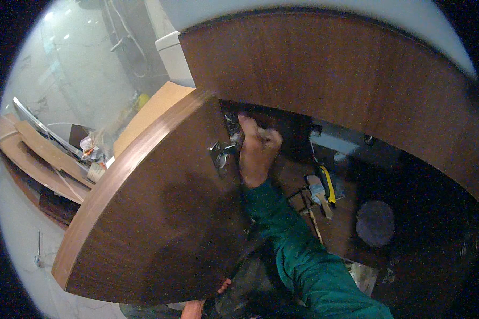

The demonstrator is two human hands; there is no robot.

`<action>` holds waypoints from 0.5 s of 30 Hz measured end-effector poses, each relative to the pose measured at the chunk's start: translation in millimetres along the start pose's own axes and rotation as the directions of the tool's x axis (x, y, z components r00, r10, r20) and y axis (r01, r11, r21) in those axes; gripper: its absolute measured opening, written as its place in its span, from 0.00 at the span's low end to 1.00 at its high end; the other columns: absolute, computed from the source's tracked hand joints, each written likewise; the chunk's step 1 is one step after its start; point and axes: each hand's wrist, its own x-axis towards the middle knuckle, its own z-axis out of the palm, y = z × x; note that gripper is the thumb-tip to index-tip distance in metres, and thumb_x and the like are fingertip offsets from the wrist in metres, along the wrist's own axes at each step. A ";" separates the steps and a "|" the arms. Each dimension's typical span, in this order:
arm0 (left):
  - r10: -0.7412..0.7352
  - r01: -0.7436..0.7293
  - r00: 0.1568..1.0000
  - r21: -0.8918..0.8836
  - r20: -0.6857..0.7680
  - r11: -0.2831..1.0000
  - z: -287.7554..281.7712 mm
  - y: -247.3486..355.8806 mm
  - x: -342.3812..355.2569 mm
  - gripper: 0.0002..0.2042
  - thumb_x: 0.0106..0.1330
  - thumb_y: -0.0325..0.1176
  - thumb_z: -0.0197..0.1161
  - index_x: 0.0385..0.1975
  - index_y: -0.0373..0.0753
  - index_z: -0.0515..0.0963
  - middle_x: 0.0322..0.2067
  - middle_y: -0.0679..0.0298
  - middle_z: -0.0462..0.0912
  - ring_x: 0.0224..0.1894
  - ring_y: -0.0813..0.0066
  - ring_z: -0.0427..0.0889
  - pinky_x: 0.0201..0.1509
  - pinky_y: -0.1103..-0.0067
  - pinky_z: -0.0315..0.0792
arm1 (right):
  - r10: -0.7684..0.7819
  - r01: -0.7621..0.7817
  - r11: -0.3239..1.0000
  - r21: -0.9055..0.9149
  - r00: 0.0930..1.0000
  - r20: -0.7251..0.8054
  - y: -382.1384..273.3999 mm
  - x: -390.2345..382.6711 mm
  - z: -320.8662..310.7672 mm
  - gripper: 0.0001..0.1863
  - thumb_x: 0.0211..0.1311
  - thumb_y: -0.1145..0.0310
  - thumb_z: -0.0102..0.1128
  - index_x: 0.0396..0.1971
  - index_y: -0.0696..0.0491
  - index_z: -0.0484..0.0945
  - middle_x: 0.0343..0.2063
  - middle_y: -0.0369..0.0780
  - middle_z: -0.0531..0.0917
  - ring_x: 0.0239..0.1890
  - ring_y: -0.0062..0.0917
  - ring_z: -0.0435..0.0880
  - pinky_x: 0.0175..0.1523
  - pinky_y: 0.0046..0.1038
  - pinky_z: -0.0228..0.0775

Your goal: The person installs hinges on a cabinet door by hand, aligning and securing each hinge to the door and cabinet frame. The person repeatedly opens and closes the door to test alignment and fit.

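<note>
A brown wood-grain cabinet door (159, 212) stands open in front of me, with a metal hinge (221, 152) on its inner face. My right hand (258, 154), in a green sleeve, reaches into the cabinet just right of that hinge. Its fingers are bent close to the inner side wall; whatever they grip is too dark and blurred to name. Shiny clear material (232, 123) shows beside the fingertips. Low in the picture, my left hand (224, 285) is at the door's lower edge. Its fingertips curl round onto the inner face, and the rest is mostly hidden behind the door.
Inside the cabinet lie a yellow-and-black handled tool (327, 186) and a round grey disc (375, 223). A brown panel (324, 64) spans above the opening. Wooden boards (58, 159) and a metal strip (45, 127) lie on the left beyond the door.
</note>
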 end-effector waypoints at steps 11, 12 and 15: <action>-0.015 0.015 1.000 -0.009 -0.002 1.000 3.7 -1.6 -4.8 0.28 0.50 0.32 0.68 0.53 0.35 0.69 0.48 0.54 0.76 0.47 0.60 0.76 0.56 0.62 0.68 | 0.039 -0.035 0.974 0.223 0.999 -0.009 -12.6 -11.7 12.5 0.11 0.51 0.71 0.62 0.15 0.55 0.71 0.15 0.31 0.76 0.17 0.14 0.69 0.21 0.22 0.57; -0.011 0.011 1.000 -0.008 -0.004 1.000 2.8 -2.1 -5.0 0.28 0.50 0.32 0.68 0.53 0.35 0.69 0.48 0.54 0.76 0.47 0.60 0.76 0.56 0.62 0.68 | 0.026 -0.022 0.982 0.189 1.000 -0.017 -11.4 -11.9 13.6 0.11 0.50 0.71 0.62 0.15 0.55 0.71 0.15 0.31 0.76 0.17 0.14 0.69 0.21 0.23 0.57; -0.006 0.006 1.000 -0.012 -0.003 1.000 2.2 -4.6 -5.1 0.28 0.50 0.32 0.68 0.53 0.35 0.69 0.48 0.54 0.76 0.47 0.60 0.76 0.56 0.62 0.68 | -0.116 0.121 0.989 0.083 0.991 -0.067 -9.2 -11.1 11.5 0.11 0.50 0.71 0.61 0.15 0.56 0.70 0.15 0.31 0.75 0.17 0.15 0.68 0.22 0.23 0.57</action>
